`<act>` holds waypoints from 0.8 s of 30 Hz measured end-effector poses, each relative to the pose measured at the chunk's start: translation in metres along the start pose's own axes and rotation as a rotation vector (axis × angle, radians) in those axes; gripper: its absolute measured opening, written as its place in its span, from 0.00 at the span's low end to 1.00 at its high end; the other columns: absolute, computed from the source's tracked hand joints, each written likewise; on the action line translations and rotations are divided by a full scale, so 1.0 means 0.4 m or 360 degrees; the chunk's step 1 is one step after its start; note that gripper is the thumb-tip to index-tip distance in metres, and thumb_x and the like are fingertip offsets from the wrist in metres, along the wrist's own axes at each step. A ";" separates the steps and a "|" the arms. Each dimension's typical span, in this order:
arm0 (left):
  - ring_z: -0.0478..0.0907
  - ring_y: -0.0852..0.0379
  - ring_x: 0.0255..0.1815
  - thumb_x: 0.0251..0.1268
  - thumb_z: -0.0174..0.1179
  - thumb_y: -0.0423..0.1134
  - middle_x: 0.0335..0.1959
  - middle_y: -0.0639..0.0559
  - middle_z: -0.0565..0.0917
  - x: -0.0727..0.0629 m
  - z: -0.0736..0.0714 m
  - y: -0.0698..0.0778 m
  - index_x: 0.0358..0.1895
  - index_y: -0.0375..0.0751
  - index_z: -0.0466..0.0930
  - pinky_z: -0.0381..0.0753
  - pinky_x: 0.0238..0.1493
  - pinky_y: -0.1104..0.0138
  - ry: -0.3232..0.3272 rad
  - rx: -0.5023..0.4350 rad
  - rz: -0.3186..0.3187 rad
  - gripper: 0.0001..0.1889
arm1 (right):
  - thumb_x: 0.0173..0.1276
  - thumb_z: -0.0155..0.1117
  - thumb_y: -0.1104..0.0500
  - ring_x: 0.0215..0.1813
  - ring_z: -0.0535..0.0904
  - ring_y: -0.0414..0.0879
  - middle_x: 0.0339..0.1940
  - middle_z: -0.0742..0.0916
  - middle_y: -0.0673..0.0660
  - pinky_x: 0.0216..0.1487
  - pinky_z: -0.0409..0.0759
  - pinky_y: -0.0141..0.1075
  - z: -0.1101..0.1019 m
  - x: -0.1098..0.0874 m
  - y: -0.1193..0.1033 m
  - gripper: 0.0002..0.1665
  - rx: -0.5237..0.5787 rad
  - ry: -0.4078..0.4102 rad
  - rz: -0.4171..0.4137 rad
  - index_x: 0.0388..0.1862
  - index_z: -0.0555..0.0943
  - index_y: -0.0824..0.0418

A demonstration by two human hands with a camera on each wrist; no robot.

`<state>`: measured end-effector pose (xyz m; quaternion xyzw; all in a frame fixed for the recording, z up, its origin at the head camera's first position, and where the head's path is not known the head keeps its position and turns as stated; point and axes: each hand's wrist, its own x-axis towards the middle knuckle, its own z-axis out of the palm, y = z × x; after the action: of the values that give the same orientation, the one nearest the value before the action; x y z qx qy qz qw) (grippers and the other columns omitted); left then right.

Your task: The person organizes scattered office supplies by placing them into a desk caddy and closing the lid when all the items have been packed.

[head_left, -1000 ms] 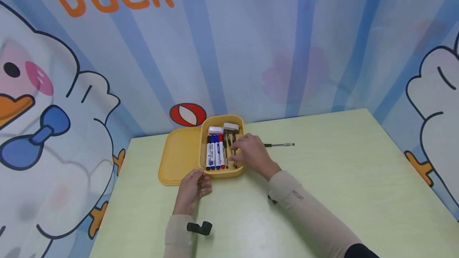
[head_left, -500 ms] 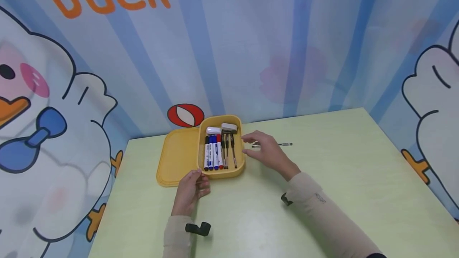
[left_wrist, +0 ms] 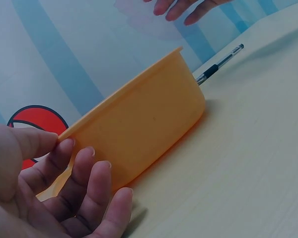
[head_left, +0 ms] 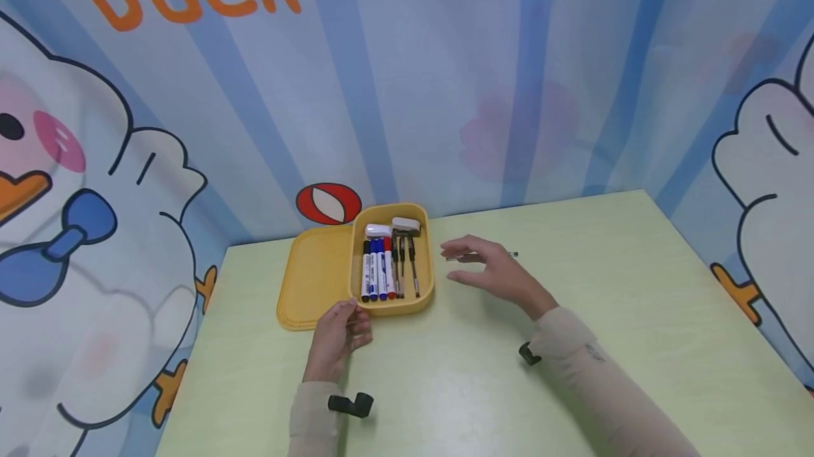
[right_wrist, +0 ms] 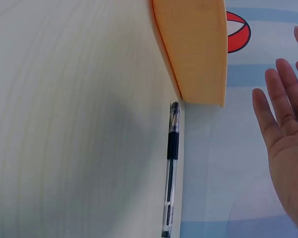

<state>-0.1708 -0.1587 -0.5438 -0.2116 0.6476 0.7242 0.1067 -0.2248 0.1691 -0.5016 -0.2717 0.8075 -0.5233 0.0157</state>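
Note:
A yellow plastic box [head_left: 397, 309] stands at the back of the table. My left hand [head_left: 337, 340] pinches its front left rim between thumb and index finger, the other fingers loosely curled below. In the box lie several whiteboard markers [head_left: 374, 273] with black, blue and red caps. Beside them are a few black gel pens [head_left: 413, 266] and two white block-shaped things [head_left: 379, 230]. To the right of the box, my right hand [head_left: 502, 277] hovers with spread fingers, holding nothing. Another clear gel pen [right_wrist: 171, 166] with a black grip lies on the table below that hand, partly hidden in the head view.
A flat yellow lid [head_left: 311, 277] lies left of the box, against its side. The pale table [head_left: 432, 386] ends at a printed cloth backdrop [head_left: 432, 90] close behind the box.
My right hand has drawn back from over the pens inside the box and moved right, to above the loose gel pen. My left hand keeps its hold on the rim.

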 end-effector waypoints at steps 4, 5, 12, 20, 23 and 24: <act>0.81 0.54 0.36 0.79 0.54 0.49 0.39 0.47 0.84 0.000 -0.001 -0.001 0.46 0.38 0.79 0.86 0.40 0.60 -0.0004 -0.0004 0.0002 0.16 | 0.67 0.74 0.56 0.63 0.80 0.50 0.60 0.84 0.52 0.67 0.76 0.51 -0.017 -0.017 0.012 0.29 0.0020 -0.0025 -0.0004 0.66 0.78 0.48; 0.81 0.54 0.36 0.78 0.54 0.49 0.39 0.47 0.84 0.001 -0.001 -0.001 0.45 0.38 0.79 0.86 0.40 0.60 -0.0005 -0.0004 0.0002 0.16 | 0.67 0.74 0.57 0.63 0.80 0.51 0.60 0.84 0.53 0.67 0.76 0.52 -0.021 -0.021 0.015 0.29 0.0017 -0.0026 0.0000 0.66 0.77 0.48; 0.81 0.54 0.36 0.79 0.54 0.49 0.40 0.46 0.84 0.001 -0.001 -0.001 0.46 0.38 0.79 0.86 0.40 0.60 -0.0011 0.0004 0.0006 0.16 | 0.67 0.72 0.64 0.65 0.78 0.59 0.62 0.83 0.64 0.69 0.71 0.61 -0.059 -0.049 0.023 0.29 0.0011 -0.0016 0.0064 0.66 0.77 0.56; 0.81 0.54 0.36 0.79 0.54 0.49 0.41 0.45 0.84 -0.001 0.000 -0.001 0.46 0.38 0.79 0.86 0.40 0.60 -0.0008 0.0002 0.0005 0.16 | 0.67 0.74 0.56 0.66 0.77 0.49 0.60 0.84 0.51 0.69 0.71 0.58 -0.128 -0.072 0.080 0.27 -0.0101 -0.0023 0.0057 0.64 0.79 0.48; 0.81 0.54 0.36 0.79 0.54 0.49 0.41 0.46 0.84 0.000 0.000 0.001 0.47 0.38 0.79 0.86 0.41 0.60 -0.0002 0.0008 -0.0007 0.16 | 0.67 0.73 0.51 0.67 0.75 0.45 0.61 0.83 0.46 0.70 0.70 0.55 -0.154 -0.070 0.142 0.26 -0.0161 -0.0056 0.0063 0.64 0.79 0.43; 0.81 0.54 0.36 0.79 0.54 0.49 0.41 0.45 0.84 0.000 0.000 0.001 0.47 0.37 0.79 0.86 0.41 0.60 -0.0001 0.0004 -0.0006 0.16 | 0.67 0.73 0.51 0.68 0.75 0.46 0.61 0.83 0.46 0.71 0.70 0.54 -0.161 -0.070 0.149 0.27 -0.0176 -0.0065 0.0068 0.64 0.79 0.43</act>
<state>-0.1709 -0.1588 -0.5436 -0.2125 0.6482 0.7231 0.1086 -0.2463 0.2539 -0.5305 -0.2654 0.8403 -0.4718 0.0284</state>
